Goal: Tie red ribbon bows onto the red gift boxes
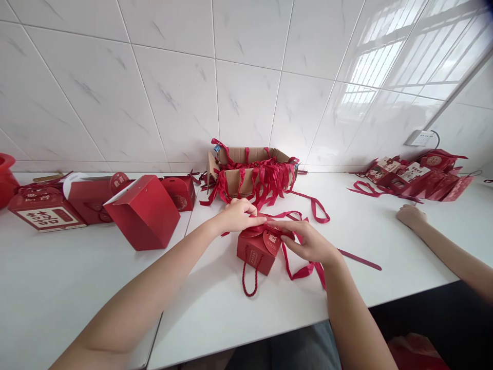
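On the white table in front of me stands a small red gift box (252,252) with gold print and a dark red rope handle (250,294) hanging over its near side. A red ribbon (307,270) lies across the top and trails down to the right. My left hand (239,215) is closed at the back left of the lid, thumb and fingers pinching the ribbon. From the right, my right hand (311,240) grips the ribbon over the lid between thumb and fingers. Both hands partly hide the lid and the knot area.
Behind the box, a cardboard carton (232,181) is draped with many red ribbons (265,177). Larger red boxes (148,213) stand at left beside a red container (5,177). More red boxes (416,174) are at right, near another person's fist (411,216). A dark red strip (360,259) lies between.
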The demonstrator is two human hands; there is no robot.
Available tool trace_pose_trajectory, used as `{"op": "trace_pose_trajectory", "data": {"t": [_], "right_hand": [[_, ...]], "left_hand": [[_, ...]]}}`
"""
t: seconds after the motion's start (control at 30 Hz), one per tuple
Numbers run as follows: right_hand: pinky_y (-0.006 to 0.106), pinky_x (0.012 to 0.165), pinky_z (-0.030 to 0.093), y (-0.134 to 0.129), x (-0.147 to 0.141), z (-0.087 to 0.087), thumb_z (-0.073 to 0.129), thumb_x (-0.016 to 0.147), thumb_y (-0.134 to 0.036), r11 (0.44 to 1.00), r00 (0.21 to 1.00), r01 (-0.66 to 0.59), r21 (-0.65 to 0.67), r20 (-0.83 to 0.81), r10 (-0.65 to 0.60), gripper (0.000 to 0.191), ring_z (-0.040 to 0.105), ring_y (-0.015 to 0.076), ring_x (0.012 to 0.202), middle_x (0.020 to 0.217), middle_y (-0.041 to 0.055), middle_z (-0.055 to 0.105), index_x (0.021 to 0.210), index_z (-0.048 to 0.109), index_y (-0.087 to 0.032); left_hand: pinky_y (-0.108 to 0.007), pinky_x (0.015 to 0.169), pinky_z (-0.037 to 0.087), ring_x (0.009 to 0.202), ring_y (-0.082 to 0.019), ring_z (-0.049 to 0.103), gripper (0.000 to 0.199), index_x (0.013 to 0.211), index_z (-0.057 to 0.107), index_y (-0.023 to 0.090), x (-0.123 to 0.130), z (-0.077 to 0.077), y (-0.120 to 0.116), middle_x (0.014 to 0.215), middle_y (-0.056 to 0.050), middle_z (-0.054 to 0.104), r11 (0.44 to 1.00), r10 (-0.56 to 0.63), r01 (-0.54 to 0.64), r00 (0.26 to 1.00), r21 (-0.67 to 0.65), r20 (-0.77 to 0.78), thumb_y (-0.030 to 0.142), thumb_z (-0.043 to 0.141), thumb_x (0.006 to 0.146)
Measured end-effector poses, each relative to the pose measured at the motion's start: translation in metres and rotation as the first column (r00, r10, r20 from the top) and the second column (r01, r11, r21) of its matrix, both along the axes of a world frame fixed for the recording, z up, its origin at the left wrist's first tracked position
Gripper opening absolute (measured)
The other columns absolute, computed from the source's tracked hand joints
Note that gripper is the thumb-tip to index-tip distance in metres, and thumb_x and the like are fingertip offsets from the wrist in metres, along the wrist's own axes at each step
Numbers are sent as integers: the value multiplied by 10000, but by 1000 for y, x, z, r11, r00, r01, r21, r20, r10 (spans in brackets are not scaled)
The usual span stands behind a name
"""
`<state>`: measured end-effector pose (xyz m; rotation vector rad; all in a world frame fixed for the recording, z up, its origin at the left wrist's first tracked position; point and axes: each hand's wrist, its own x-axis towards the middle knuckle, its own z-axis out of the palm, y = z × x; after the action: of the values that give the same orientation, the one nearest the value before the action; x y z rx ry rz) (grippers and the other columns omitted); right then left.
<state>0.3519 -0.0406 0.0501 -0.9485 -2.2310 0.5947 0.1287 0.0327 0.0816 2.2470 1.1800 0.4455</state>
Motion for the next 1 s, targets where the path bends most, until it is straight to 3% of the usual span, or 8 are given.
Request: {"op": "trace_pose_trajectory", "data": {"t": [0.13,0.4,0.6,0.77,1.0], "right_hand": [[308,786,545,1,-2,-3,442,768,3,1000,1000,-11,7,3,11,639,661,182,972,1204,43,673,1347,527,-253],[270,704,523,-1,-1,-2,420,779,7,1000,998,-15,-20,54,16,653,651,141,810,1148,49,695,1383,490,-230],[295,799,503,-4,0,3,417,825,-15,998,998,-54,-24,36,55,631,633,165,957,1230,63,650,1410,453,-249],[267,616,421,-6,3,-1,440,882,-99,1000,997,17,-2,77,-17,524,493,115,630,852,10,639,1383,440,-254],[287,667,400,-8,3,-3,453,901,-132,1000,1000,3,12,22,-3,332,428,130,673,726,-27,449,1209,470,-254]], "left_hand": [[-392,944,404,1118,-275,476,548,518,395,179,-1,-3,5,958,-42,621,1000,13,-12,1000,18,-4,633,489,809],[-523,1018,279,1177,-303,397,495,520,422,167,3,-4,5,1112,-53,585,992,59,-58,998,116,-7,550,534,813],[-534,997,257,1150,-290,381,461,528,471,159,3,-7,8,1097,-45,563,981,61,-59,998,182,-7,493,529,839],[-509,949,276,1147,-280,374,460,526,506,158,2,-10,12,1105,-42,552,974,61,-57,998,217,-12,488,540,845],[-512,912,268,1176,-296,346,455,505,509,151,1,-14,16,1154,-44,539,960,74,-66,997,271,-18,450,557,843]]}}
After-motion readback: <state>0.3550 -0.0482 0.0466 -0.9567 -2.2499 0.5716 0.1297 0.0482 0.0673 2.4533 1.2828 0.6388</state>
